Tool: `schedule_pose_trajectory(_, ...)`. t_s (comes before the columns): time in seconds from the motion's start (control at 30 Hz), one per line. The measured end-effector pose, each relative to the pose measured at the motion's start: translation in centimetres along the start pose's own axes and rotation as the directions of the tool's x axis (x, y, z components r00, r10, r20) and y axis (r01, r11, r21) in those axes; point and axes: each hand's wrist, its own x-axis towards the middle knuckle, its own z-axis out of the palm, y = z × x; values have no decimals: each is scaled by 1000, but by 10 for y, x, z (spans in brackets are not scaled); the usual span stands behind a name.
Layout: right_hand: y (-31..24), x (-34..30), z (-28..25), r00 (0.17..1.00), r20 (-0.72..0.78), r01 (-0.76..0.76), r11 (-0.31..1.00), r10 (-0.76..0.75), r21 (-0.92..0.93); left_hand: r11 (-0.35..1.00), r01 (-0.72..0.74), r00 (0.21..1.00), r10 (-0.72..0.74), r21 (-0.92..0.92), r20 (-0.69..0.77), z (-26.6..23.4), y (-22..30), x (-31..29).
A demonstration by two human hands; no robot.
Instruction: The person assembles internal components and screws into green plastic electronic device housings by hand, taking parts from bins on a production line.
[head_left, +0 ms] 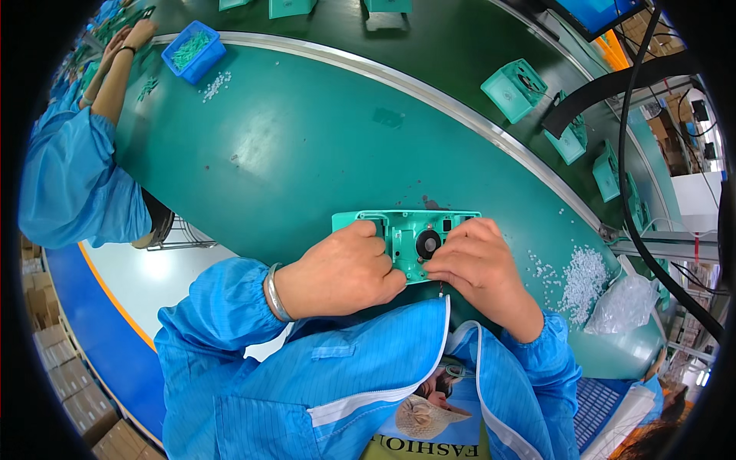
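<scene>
- the left hand (345, 264) is curled nearly into a fist over the left end of the green housing (402, 238), seemingly gripping it; its palm side is out of sight
- the right hand (477, 261) has thumb and forefinger brought close together at the housing's near edge, beside the round black part (428, 244); whether anything is pinched there, i cannot tell
- the green housing lies hollow side up on the table (307, 153), right before the person; a thin wire (441, 290) with a pale end dangles below the right fingertips
- the step in hand looks like fine work on the wire or the round part; the next move seems to call for a steady left hand and careful fingertips on the right
- to the right lie small white pieces (586, 276) and a clear bag (625, 303); farther off, more housings (510, 90) stand beyond the metal rail
- both hands cover the housing's ends; the wire's upper run is hidden; a co-worker's hands (138, 34) are too small to read
</scene>
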Motion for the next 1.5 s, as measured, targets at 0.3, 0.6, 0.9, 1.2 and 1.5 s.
schedule_pose_trajectory(0.3,-7,4,0,998,37,-46,999,45,26,999,-3,999,1,-33,-45,0,1,1)
schedule_pose_trajectory(0.6,-10,13,-4,989,115,-92,996,90,11,1000,-3,1000,3,-13,-7,1,-1,1)
schedule_pose_trajectory(0.9,-18,1,-11,987,47,-151,988,153,-37,998,-57,997,57,1,-50,-2,1,8)
schedule_pose_trajectory(1.2,-51,-85,-51,928,-220,-312,950,302,-12,910,208,960,-119,359,-254,-11,-82,66)
schedule_pose_trajectory(1.5,-69,-179,-47,714,-455,-630,772,532,-84,803,383,921,-297,456,-251,67,-193,219)
